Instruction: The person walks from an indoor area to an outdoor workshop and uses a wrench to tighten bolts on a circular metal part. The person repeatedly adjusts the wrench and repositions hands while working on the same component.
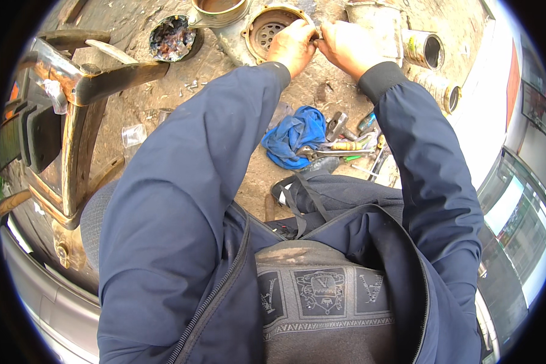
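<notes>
Both my hands meet at the right rim of a round metal housing [247, 36], whose opening shows a perforated plate [270, 33] inside. My left hand [291, 48] has its fingers bent and pinched at that rim. Close against it, my right hand [350, 48] is closed too, thumb and fingertips together. Something small and dark sits between the fingertips, too hidden to name. A larger pale metal cylinder [382, 21] lies just beyond my right hand. To the left, a second round opening [219, 5] belongs to an adjoining metal part.
Below my hands lie a blue cloth [294, 136], a hammer [336, 126], a wrench [337, 153] and other tools. Two open cans [415, 47] stand right; a scrap-filled container [172, 39], loose bolts [192, 85], a plastic cup [134, 135] and a wooden chair [73, 136] are left.
</notes>
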`<state>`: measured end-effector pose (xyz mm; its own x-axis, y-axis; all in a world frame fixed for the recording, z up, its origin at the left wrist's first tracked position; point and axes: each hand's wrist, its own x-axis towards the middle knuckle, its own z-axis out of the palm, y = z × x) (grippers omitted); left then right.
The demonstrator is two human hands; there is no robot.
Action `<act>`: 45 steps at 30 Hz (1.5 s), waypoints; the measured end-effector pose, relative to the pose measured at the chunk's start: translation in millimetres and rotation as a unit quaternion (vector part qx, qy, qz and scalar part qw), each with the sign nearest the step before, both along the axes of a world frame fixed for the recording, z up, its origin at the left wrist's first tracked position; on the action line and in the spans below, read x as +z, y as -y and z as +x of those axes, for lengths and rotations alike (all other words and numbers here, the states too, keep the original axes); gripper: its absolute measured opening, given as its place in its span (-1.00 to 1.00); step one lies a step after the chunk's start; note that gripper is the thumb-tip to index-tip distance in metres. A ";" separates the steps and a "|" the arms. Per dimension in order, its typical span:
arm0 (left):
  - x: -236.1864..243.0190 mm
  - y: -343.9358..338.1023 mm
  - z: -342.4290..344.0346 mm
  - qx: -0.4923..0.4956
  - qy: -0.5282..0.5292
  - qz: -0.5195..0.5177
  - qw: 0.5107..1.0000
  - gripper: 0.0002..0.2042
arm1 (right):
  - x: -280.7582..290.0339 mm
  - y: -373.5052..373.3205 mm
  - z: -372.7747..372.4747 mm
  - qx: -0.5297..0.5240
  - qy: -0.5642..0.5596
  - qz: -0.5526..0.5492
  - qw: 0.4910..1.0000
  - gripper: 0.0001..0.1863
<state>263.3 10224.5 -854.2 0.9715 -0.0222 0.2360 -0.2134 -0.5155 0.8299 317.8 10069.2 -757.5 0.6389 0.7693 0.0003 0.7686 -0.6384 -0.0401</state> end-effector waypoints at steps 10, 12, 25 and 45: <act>0.4 -1.2 -1.8 -0.007 0.031 0.005 0.999 -0.74 | -3.2 -7.1 10.0 -0.031 -0.084 -0.050 0.995 -0.75; -0.6 -0.7 -2.2 -0.011 0.015 0.007 1.000 -0.73 | -0.2 -3.3 16.2 -0.032 -0.086 -0.022 0.995 -0.69; -2.8 3.1 -7.3 0.008 -0.145 0.134 0.980 -0.58 | -37.6 86.0 -153.5 -0.122 -0.417 -0.230 0.871 -0.73; 7.5 -35.0 -75.8 -0.197 -0.103 0.256 0.941 -0.54 | -87.2 87.9 -293.7 -0.078 -0.132 -0.154 0.976 -0.89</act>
<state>187.5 10259.5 -846.7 0.8881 -0.4493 -0.0966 -0.3327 -0.7735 0.5394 24.1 9981.3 -844.7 0.6947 0.6002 -0.3964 0.6501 -0.7598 -0.0111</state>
